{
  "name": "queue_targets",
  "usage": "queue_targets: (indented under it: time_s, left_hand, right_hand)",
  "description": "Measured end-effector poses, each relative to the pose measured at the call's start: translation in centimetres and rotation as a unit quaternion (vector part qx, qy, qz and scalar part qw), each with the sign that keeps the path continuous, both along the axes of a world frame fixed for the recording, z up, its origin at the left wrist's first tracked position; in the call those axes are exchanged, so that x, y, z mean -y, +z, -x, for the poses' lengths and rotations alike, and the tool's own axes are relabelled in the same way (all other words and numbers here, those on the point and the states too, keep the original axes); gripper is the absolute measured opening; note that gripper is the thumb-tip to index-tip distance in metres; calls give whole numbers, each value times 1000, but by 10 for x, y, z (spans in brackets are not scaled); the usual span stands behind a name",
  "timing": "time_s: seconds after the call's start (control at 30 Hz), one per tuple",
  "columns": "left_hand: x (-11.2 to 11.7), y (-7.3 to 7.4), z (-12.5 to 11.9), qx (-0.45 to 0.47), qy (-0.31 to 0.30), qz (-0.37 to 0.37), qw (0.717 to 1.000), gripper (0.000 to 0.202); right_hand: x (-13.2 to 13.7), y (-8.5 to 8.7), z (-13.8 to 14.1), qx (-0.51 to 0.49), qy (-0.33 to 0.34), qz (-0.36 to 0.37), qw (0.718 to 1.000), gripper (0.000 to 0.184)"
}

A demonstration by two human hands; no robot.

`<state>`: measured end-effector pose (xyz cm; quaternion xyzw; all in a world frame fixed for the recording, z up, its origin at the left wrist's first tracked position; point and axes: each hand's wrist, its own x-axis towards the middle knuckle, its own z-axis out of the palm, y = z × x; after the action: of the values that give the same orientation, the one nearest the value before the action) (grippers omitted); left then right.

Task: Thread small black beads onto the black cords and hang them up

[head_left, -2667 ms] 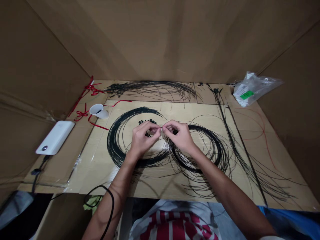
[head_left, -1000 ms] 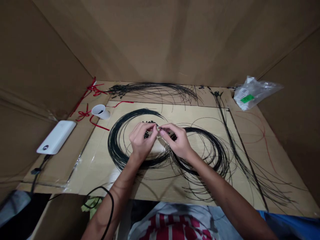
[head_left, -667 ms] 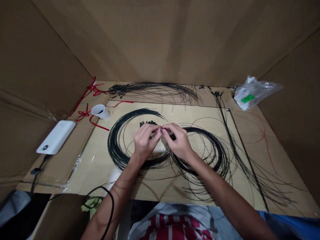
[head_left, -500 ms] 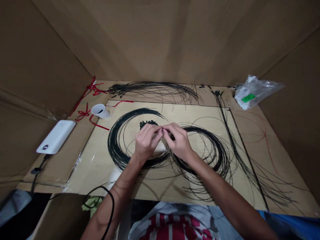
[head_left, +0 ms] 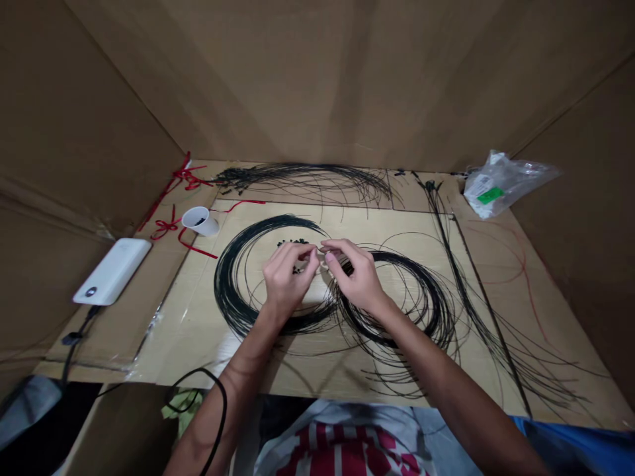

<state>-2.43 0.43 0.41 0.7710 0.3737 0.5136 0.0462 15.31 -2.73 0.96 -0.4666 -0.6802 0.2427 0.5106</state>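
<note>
My left hand [head_left: 289, 274] is over the inner side of the left coil of black wires [head_left: 231, 271]. Its thumb and index finger are drawn together in a pinch. Facing it, my right hand [head_left: 358, 272] hangs over the edge of the right coil of black wires [head_left: 436, 297], thumb and fingers bent toward each other. The two sets of fingertips almost meet. Whatever is between them is too small to make out. Small black pieces [head_left: 296, 242] lie in a heap inside the left coil, partly behind my left hand.
A white cup [head_left: 211, 226] with dark bits inside stands left, near red ribbons [head_left: 166, 225] and a white power bank [head_left: 112, 271]. Black wire bundles lie along the back [head_left: 307, 173] and the right side [head_left: 456, 271]. A clear plastic bag [head_left: 510, 185] sits at back right. Cardboard walls surround the board.
My fingertips were pressed together a moment ago; now they are slightly apart, and the fingers of both hands have loosened. The coils and other things have stayed put.
</note>
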Motion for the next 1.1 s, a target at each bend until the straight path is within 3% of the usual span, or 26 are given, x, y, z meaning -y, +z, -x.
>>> queue_targets:
  time_s: [0.17, 0.43, 0.6, 0.7, 0.83, 1.1]
  left_hand:
    - [-1, 5, 3, 81, 75, 26, 994, 4]
    - [-7, 7, 10, 173, 123, 82, 974, 13]
    - [-9, 5, 9, 243, 65, 156, 955, 26]
    - [-10, 4, 7, 275, -16, 233, 933, 36]
    - [-8, 0, 0, 239, -128, 348, 897, 35]
    - [-6, -4, -4, 273, -140, 387, 869, 32]
  right_hand:
    - [-3, -7, -9, -66, 39, 66, 995, 22]
    - [-10, -21, -8, -41, 35, 87, 995, 17]
    - [-11, -19, -6, -35, 11, 82, 996, 17]
    - [-10, -16, -5, -74, -2, 85, 994, 17]
    - [-7, -12, -2, -70, -21, 74, 995, 13]
    - [-5, -10, -1, -46, -20, 37, 998, 12]
